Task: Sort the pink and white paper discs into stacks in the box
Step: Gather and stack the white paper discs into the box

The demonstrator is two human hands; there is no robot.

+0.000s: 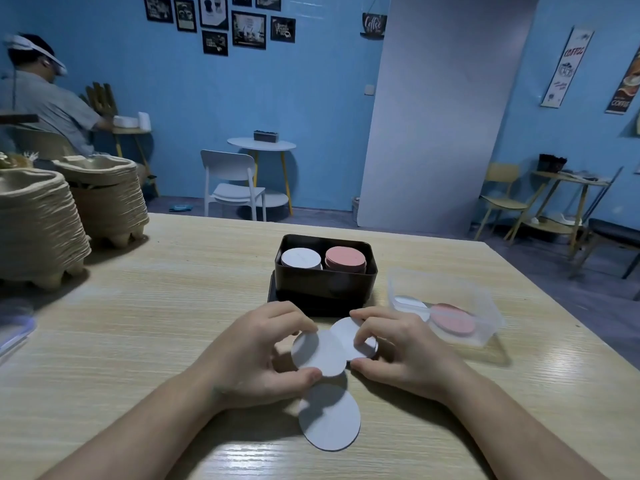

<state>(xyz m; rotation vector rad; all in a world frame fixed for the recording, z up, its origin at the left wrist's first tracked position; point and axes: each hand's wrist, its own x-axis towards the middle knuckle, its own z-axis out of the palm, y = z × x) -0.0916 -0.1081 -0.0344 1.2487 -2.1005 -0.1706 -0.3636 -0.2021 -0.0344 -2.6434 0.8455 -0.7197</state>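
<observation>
A black box (325, 287) stands at the table's middle with a white disc stack (300, 258) on its left and a pink disc stack (345, 258) on its right. Just in front of it, my left hand (256, 355) pinches a white paper disc (318, 353) between thumb and fingers. My right hand (401, 351) pinches a second white disc (348, 336) that overlaps the first one. A third white disc (329, 419) lies flat on the table below both hands.
A clear plastic tub (446, 306) to the right holds a white disc and a pink disc. Two tall stacks of pulp trays (41, 223) stand at the table's left. A person sits at the far left of the room; chairs and small tables stand behind.
</observation>
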